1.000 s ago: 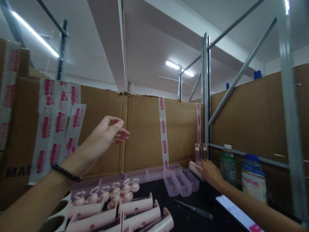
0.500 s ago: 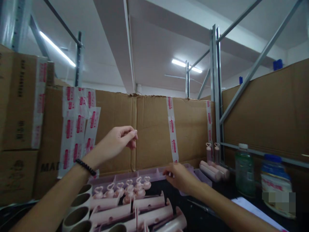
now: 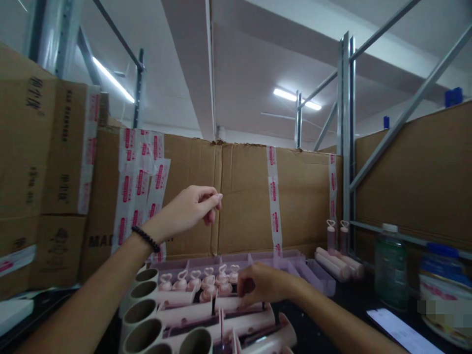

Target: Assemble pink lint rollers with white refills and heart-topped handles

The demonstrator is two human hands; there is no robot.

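Observation:
My left hand [image 3: 201, 204], with a black beaded bracelet on the wrist, is raised before the cardboard wall. Its fingers are curled together; whatever they might hold is too small to make out. Low over the table, my right hand [image 3: 263, 284] bends its fingers down at a pink half-tube piece [image 3: 236, 303]. Its fingertips are partly hidden, so a grip cannot be confirmed. Pink heart-topped caps [image 3: 208, 281] stand in a cluster just left of it. Several more pink tube pieces [image 3: 249, 323] lie nearer, beside upright round grey-beige tubes [image 3: 143, 334].
Behind the caps runs a purple divided tray [image 3: 320, 278]. At the right are pink tubes [image 3: 334, 265], a green bottle [image 3: 391, 268], a blue-lidded jar [image 3: 442, 275] and a white sheet-like item [image 3: 401, 329]. Cardboard boxes [image 3: 62, 172] stand left; a metal rack post [image 3: 345, 147] rises at right.
My right hand has moved left and down to the pink pieces and caps. My left hand keeps its curled pose. The whole view has shifted, with the scene sitting further right.

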